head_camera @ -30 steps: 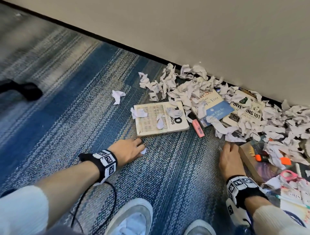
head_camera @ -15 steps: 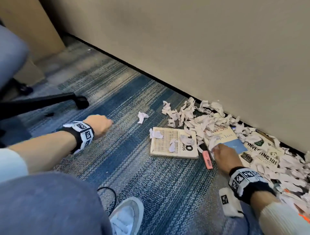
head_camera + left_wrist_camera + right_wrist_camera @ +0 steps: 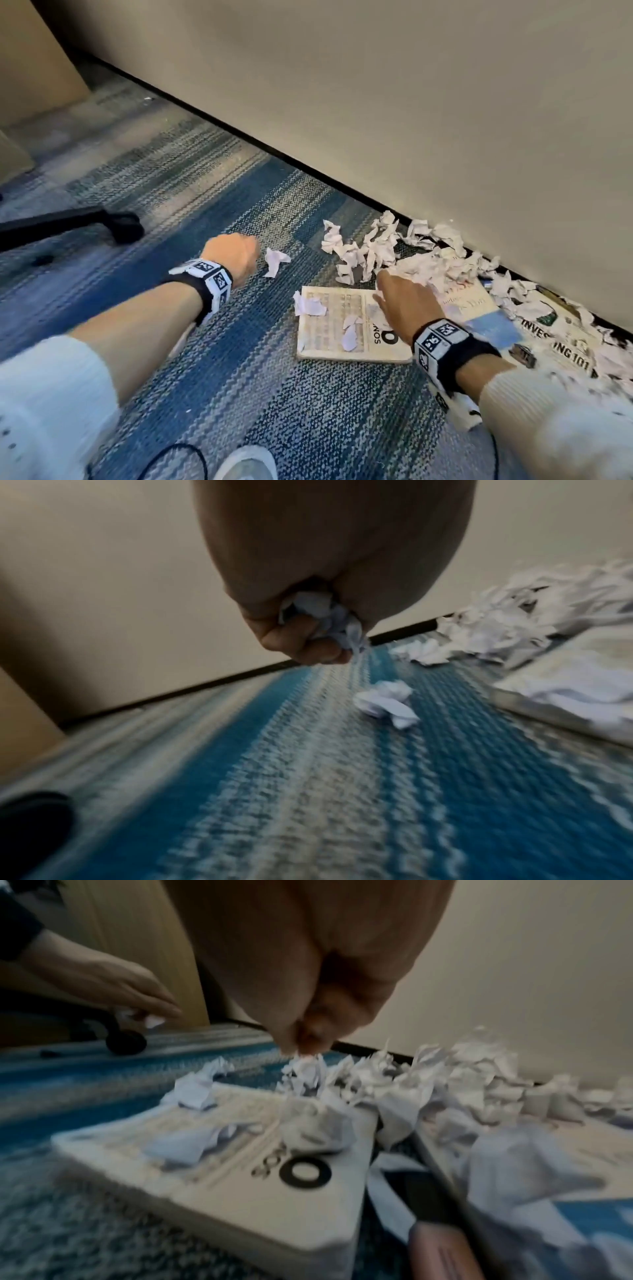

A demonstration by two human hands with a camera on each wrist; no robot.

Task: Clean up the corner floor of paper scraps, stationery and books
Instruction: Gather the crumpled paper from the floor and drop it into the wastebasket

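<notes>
Here the left hand [image 3: 301, 631] grips crumpled scraps [image 3: 325, 620] — right hand [image 3: 406, 301] over the book [image 3: 342, 325].

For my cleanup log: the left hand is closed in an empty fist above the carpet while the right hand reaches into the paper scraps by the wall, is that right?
Not quite: the left hand is not empty. The left wrist view shows its fingers curled round crumpled paper scraps. The rest stands: it is above the carpet, and the right hand reaches into the scrap pile by the wall.
</notes>
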